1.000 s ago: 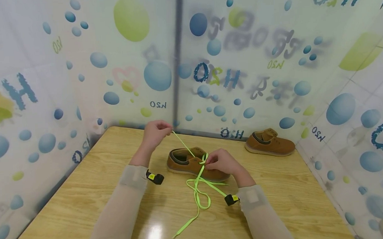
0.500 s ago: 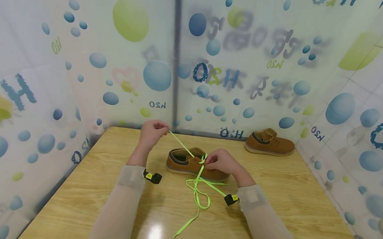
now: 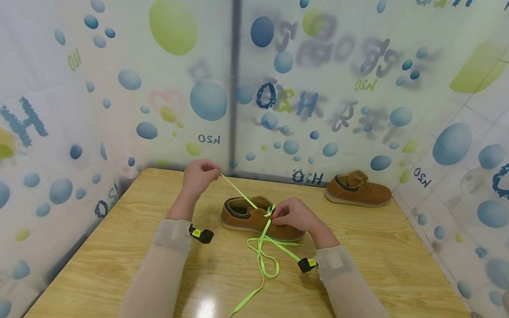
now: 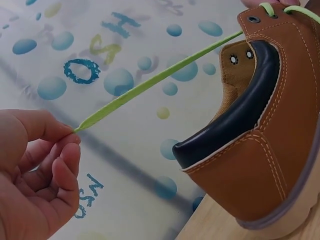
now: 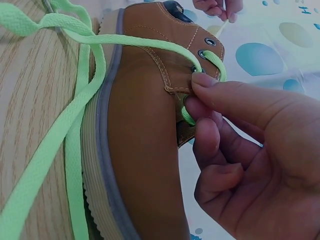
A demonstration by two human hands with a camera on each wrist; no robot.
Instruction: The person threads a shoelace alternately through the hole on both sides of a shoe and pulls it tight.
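Observation:
A brown low-cut shoe [image 3: 240, 221] with a dark padded collar stands on the wooden table, toe to the right. Through its eyelets runs a neon-green shoelace [image 4: 160, 75]. My left hand [image 3: 199, 179], raised to the left of the shoe, pinches the lace's tip between thumb and forefinger; the lace stretches straight from there to the eyelet flap. With thumb and forefinger my right hand [image 5: 265, 145] pinches the edge of the eyelet flap [image 5: 200, 37], the thumb tip right at an eyelet with lace in it. The other end of the lace [image 3: 265, 267] lies loosely looped before the shoe.
A matching brown shoe [image 3: 360, 194] without visible laces stands at the table's back right corner. Bubble-printed curtain walls [image 3: 207, 52] rise behind and beside the wooden table [image 3: 114, 260]. Both wrists carry small black cameras.
My left hand has moved a little to the left, drawing a slightly longer stretch of lace away from the shoe. The right hand and the shoe have stayed in place.

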